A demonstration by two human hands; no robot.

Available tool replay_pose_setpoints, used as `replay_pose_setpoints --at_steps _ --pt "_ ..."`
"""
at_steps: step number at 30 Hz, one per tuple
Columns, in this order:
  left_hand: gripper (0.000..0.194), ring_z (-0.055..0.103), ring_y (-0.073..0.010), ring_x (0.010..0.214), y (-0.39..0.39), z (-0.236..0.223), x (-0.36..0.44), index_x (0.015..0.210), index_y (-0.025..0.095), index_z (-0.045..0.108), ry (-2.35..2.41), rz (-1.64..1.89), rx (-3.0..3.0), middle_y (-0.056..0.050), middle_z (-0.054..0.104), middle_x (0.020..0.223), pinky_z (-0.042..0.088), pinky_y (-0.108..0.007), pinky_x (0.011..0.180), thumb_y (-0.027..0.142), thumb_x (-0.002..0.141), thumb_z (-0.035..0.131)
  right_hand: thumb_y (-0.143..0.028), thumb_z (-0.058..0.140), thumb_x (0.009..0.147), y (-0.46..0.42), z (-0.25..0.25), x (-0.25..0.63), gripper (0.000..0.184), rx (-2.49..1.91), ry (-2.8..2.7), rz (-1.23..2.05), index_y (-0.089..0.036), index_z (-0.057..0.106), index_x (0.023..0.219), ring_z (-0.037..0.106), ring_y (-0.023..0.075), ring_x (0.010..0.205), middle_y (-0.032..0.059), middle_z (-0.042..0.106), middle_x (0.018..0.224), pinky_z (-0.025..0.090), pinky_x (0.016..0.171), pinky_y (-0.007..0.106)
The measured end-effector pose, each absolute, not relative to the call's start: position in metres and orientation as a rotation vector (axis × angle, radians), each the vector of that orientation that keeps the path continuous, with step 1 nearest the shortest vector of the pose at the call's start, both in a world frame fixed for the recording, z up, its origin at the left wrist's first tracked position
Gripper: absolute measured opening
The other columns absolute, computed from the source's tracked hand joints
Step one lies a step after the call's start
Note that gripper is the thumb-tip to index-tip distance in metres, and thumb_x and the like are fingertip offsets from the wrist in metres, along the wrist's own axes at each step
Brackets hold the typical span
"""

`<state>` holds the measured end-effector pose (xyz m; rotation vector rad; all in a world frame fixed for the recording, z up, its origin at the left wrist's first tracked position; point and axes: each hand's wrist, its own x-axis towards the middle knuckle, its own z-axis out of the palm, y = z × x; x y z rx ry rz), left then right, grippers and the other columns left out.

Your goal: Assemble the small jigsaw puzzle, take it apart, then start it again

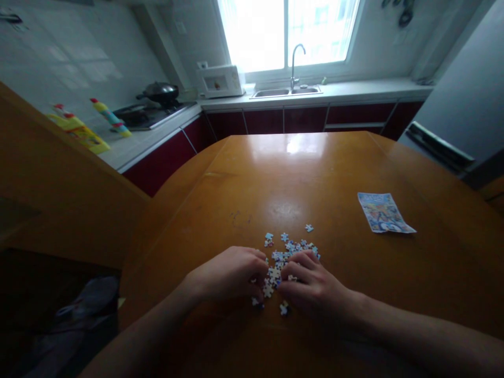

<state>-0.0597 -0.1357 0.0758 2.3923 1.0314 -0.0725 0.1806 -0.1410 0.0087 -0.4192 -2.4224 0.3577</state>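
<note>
A loose heap of small jigsaw puzzle pieces [280, 257], mostly pale blue and white, lies on the wooden table [275, 173] in front of me. At the heap's left edge is my left hand [240, 270], its fingers curled down and inward; what they hold, if anything, is hidden. My right hand [313, 283] rests over the right side with bent fingers, and pale puzzle pieces show between its fingers and thumb. A single puzzle piece [309, 228] lies apart beyond the heap, and another puzzle piece [284, 308] sits nearer me between the hands.
A creased, colourful printed sheet [385, 212] lies to the right on the table. Beyond the table runs a counter with a sink [271, 93], a microwave [221, 81] and a stove with a black pan [160, 93]. Yellow bottles [84, 131] stand at left.
</note>
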Motion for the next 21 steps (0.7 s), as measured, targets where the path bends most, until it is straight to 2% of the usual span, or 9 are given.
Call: replay_pose_setpoints --at_steps 3,13,18,21 --pt "0.010 0.062 -0.0141 0.080 -0.133 0.074 -0.058 0.077 0.021 0.067 1.029 0.059 2.445 0.002 0.067 0.087 0.042 -0.023 0.071 0.016 0.082 0.073 -0.014 0.054 0.096 -0.132 0.008 0.183 0.014 -0.535 -2.257 0.364 -0.023 0.065 0.099 0.050 0.0204 0.090 0.0034 0.067 0.092 0.038 0.084 0.038" --pt "0.018 0.065 -0.0161 0.100 -0.133 0.073 -0.049 0.094 0.024 0.070 0.726 0.133 2.452 0.000 0.071 0.107 0.046 -0.027 0.093 0.008 0.086 0.069 -0.009 0.058 0.090 -0.112 0.007 0.189 0.017 -0.652 -2.103 0.417 -0.022 0.067 0.097 0.053 0.0213 0.090 0.0038 0.067 0.090 0.040 0.082 0.041" --pt "0.022 0.064 -0.0158 0.095 -0.135 0.077 -0.046 0.095 0.023 0.068 0.667 0.079 2.466 -0.001 0.071 0.101 0.048 -0.025 0.086 0.004 0.086 0.065 -0.009 0.057 0.090 -0.109 0.007 0.191 0.017 -0.676 -2.094 0.416 -0.022 0.067 0.096 0.054 0.0214 0.090 0.0037 0.068 0.091 0.040 0.083 0.041" --pt "0.016 0.064 -0.0155 0.089 -0.137 0.076 -0.043 0.089 0.021 0.068 0.626 0.053 2.492 -0.001 0.071 0.097 0.048 -0.025 0.082 0.005 0.088 0.064 -0.008 0.058 0.090 -0.108 0.005 0.192 0.019 -0.671 -2.101 0.407 -0.023 0.067 0.096 0.054 0.0217 0.091 0.0032 0.068 0.092 0.040 0.084 0.042"
